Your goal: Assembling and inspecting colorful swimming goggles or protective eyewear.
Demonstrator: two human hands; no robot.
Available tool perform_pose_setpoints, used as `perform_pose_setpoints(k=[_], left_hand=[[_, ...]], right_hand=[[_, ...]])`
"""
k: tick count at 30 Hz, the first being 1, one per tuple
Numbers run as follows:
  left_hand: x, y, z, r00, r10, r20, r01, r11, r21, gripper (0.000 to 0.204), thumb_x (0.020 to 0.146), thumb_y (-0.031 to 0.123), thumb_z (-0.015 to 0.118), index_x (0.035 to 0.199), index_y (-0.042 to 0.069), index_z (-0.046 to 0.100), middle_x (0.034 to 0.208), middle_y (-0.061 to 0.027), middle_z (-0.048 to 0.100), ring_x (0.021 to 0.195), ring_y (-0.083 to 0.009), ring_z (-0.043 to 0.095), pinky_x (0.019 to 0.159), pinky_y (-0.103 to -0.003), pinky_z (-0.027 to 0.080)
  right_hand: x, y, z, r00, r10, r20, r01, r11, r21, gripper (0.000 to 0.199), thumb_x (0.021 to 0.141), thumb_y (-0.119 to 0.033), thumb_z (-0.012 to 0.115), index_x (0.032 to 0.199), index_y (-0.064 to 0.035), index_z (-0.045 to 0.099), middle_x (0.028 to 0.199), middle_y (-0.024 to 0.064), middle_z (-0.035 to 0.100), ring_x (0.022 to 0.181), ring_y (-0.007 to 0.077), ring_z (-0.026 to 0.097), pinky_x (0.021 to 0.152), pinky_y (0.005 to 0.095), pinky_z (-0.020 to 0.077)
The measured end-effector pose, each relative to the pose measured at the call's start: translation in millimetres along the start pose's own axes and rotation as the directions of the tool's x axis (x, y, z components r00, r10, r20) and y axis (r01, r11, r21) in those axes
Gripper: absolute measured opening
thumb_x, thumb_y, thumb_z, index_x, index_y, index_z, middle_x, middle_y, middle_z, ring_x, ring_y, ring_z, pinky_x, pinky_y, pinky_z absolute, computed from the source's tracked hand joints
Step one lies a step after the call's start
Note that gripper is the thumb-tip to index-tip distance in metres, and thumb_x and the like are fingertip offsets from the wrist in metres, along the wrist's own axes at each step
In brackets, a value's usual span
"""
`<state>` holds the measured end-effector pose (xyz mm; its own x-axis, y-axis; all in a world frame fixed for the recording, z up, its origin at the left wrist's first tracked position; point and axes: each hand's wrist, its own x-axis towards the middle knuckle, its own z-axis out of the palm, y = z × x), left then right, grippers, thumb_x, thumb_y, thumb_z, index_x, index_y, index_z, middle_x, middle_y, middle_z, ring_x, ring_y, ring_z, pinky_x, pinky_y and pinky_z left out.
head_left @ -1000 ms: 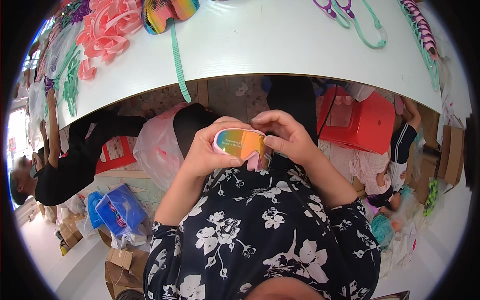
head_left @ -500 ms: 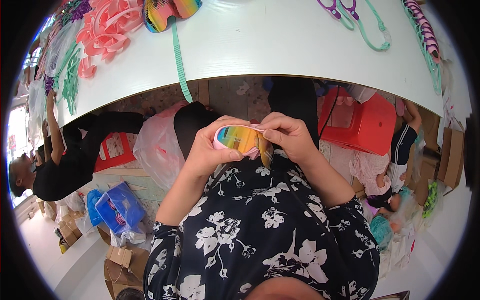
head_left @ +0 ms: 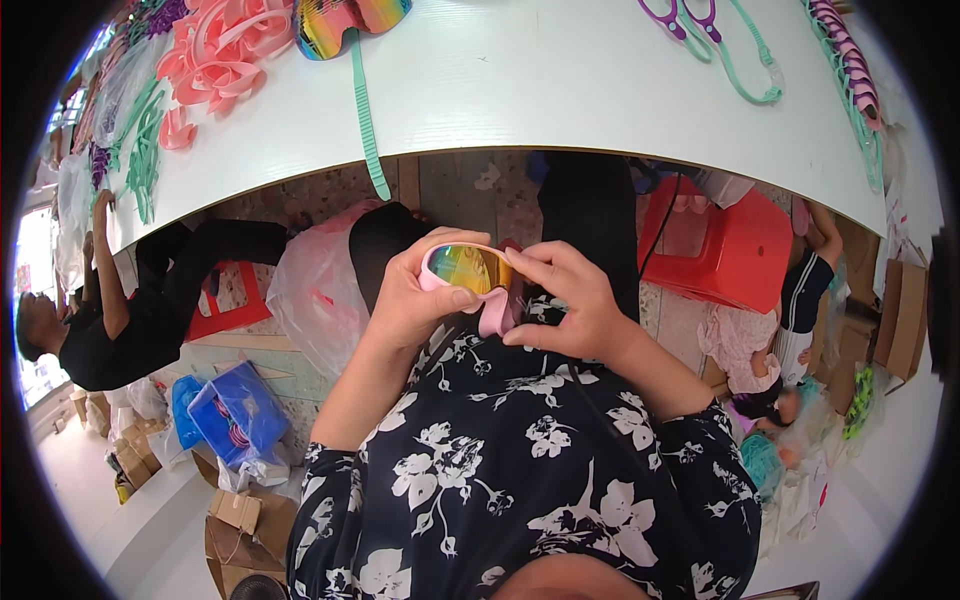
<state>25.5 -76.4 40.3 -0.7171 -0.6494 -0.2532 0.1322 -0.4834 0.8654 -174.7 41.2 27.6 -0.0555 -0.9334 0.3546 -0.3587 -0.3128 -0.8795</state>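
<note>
A pair of goggles with a pink frame and a rainbow mirrored lens (head_left: 462, 268) is held over my lap, in front of my chest. My left hand (head_left: 402, 302) grips its left end, fingers behind the top edge and thumb at the lower rim. At the other end is my right hand (head_left: 578, 300), its index finger at the top edge and its thumb by the pink nose part. The frame's right side is turned away, so the fingers' contact there is partly hidden. A second mirrored lens (head_left: 335, 25) with a green strap (head_left: 368, 130) lies on the white table.
The white table (head_left: 560, 90) curves ahead, bearing pink frames (head_left: 225, 50), green straps (head_left: 145, 150), purple glasses frames (head_left: 685, 20) and a stacked row of pink-purple pieces (head_left: 850, 60). Red stools (head_left: 735, 250) stand below. A person in black (head_left: 120, 335) sits left; another person (head_left: 750, 350) is right.
My right hand has moved from pinching the goggles' top edge to a wider grasp with thumb lower down. The goggles have turned, showing more of the pink nose part.
</note>
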Motion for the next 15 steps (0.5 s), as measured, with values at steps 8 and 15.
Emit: perform_pose_setpoints(k=[8,15], left_hand=[[3.1,-2.0,-9.1,0.990,0.098,0.097,-0.114,0.978,0.175,0.065,0.066,0.016,0.089,0.123,-0.004,0.066,0.120,-0.0108,0.059,0.111,-0.0193,0.060,0.098,-0.033,0.047],[6.1,-2.2,-9.2,0.987,0.135,0.086,-0.154,0.947,0.283,0.070,0.064,0.027,0.091,0.122,-0.004,0.067,0.117,-0.0112,0.060,0.108,-0.0196,0.060,0.096,-0.033,0.046]], right_hand=[[-0.8,1.4,-0.8,0.997,-0.062,-0.054,0.062,0.998,0.001,0.067,0.064,-0.021,0.093,0.122,0.0000,0.067,0.109,0.0149,0.065,0.094,0.0256,0.067,0.082,0.0331,0.0551],[2.9,8.7,-5.0,0.996,0.082,0.019,-0.083,0.990,0.110,0.062,0.063,-0.021,0.094,0.115,-0.0004,0.069,0.109,0.0136,0.067,0.089,0.0195,0.066,0.080,0.0312,0.0549]])
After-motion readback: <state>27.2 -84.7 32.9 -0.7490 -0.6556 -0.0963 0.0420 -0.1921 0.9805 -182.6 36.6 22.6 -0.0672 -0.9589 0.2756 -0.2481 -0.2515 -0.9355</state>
